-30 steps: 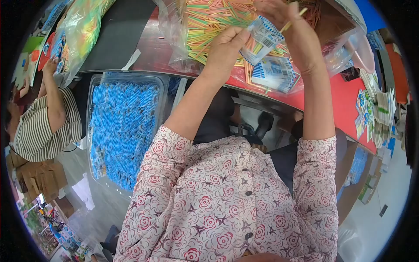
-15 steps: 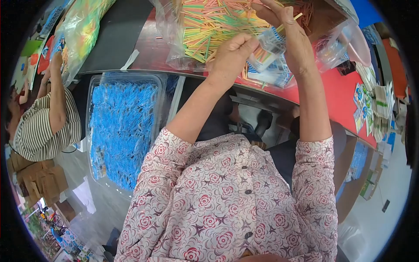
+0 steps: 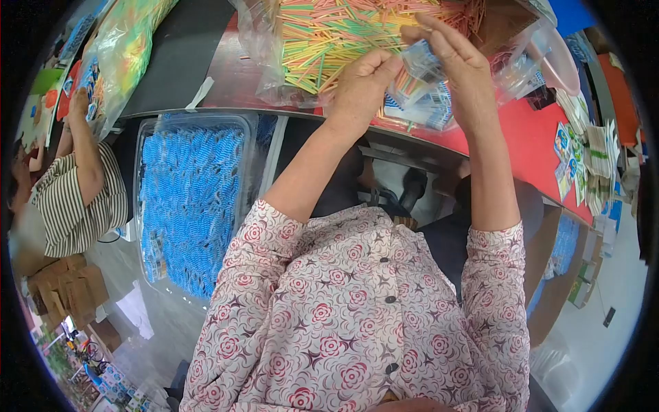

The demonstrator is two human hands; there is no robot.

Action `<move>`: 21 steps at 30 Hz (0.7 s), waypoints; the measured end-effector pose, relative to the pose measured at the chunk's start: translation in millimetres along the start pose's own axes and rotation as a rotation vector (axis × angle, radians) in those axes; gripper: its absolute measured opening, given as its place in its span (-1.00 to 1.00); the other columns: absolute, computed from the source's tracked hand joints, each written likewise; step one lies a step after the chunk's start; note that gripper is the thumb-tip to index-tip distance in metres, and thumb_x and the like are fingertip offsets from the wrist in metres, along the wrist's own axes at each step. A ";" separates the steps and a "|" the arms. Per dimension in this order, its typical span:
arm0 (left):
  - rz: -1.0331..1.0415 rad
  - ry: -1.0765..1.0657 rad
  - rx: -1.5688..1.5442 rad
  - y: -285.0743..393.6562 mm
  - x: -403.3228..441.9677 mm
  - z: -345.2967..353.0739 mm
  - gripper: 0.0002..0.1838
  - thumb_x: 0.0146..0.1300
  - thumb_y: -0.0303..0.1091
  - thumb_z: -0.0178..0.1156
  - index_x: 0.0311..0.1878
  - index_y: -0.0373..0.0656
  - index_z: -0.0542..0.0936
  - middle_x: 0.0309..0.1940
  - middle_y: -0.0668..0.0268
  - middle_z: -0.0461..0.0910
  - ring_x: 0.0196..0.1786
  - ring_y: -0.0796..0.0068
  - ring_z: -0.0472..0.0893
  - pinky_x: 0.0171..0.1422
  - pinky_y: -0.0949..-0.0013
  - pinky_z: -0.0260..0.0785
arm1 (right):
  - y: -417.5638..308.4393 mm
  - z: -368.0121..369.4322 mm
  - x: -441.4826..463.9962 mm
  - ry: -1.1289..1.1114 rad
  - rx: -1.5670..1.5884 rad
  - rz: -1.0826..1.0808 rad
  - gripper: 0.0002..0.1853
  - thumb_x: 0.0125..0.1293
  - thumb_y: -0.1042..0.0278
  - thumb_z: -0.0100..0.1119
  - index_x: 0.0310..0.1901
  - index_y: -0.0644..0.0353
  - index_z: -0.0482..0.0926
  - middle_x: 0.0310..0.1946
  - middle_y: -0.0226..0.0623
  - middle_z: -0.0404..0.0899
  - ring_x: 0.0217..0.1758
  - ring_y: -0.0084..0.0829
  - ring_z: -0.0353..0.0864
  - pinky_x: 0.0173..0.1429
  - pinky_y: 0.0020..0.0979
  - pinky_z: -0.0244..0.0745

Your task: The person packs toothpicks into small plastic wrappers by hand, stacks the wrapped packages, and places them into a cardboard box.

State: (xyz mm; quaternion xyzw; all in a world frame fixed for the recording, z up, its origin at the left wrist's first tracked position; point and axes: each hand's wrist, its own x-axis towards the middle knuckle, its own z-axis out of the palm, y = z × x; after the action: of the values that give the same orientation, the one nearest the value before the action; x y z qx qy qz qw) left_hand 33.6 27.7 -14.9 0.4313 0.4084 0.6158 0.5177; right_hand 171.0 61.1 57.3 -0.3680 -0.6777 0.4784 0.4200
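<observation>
A small clear plastic packet with blue print (image 3: 420, 62) is between my hands, over the pile of thin coloured sticks (image 3: 336, 41). My right hand (image 3: 470, 79) has its fingers bent around the packet's right side. My left hand (image 3: 360, 89) is closed in a pinch at the packet's left; what its fingertips hold, if anything, is hidden. Just below the hands, more blue-and-white packets (image 3: 432, 108) lie on the red table edge, with a few sticks showing among them.
A clear tub of blue striped packets (image 3: 192, 206) stands at lower left. A pink container (image 3: 557, 65) and stacked printed cards (image 3: 597, 161) are on the right. Across the table at left, a person in a striped top (image 3: 79, 199) works beside a bag of coloured sticks (image 3: 130, 55).
The packet has shifted up toward my right fingers. My right hand has come slightly lower, and the yellow stick near its fingers is no longer visible there.
</observation>
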 end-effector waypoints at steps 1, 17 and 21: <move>-0.008 0.001 0.000 -0.8 -2.0 0.7 -0.79 0.32 -0.26 0.09 -0.27 -0.22 0.57 -0.54 0.51 0.45 -0.47 0.74 0.35 -0.37 0.59 0.22 | -0.9 -0.1 0.8 0.000 0.003 0.008 -0.50 0.43 0.04 -0.17 0.20 0.26 0.38 0.07 -0.21 0.52 0.17 -0.40 0.45 0.28 -0.38 0.24; -0.078 0.021 -0.532 10.4 -5.0 20.1 -0.84 0.30 -0.37 0.11 -0.18 -0.26 0.54 -0.36 0.41 0.57 -0.35 0.72 0.48 -0.23 0.57 0.36 | 9.8 -23.7 -24.7 0.013 -0.292 0.202 -0.63 0.30 0.19 0.13 0.06 0.23 0.51 -0.21 -0.35 0.57 -0.19 -0.59 0.50 -0.16 -0.58 0.35; 0.006 -0.081 -0.307 19.3 -11.9 22.6 -0.87 0.27 -0.42 0.15 -0.18 -0.27 0.53 -0.34 0.41 0.56 -0.31 0.72 0.49 -0.19 0.57 0.35 | 18.7 -31.1 -30.7 0.152 0.062 0.117 -0.64 0.21 0.30 0.25 0.02 0.23 0.52 -0.35 -0.46 0.56 -0.36 -0.65 0.44 -0.28 -0.60 0.33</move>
State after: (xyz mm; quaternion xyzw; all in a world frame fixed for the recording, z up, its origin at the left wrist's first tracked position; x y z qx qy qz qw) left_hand 50.7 14.6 8.8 0.3728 0.2872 0.6545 0.5918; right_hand 213.0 49.1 38.6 -0.4292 -0.6059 0.4937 0.4527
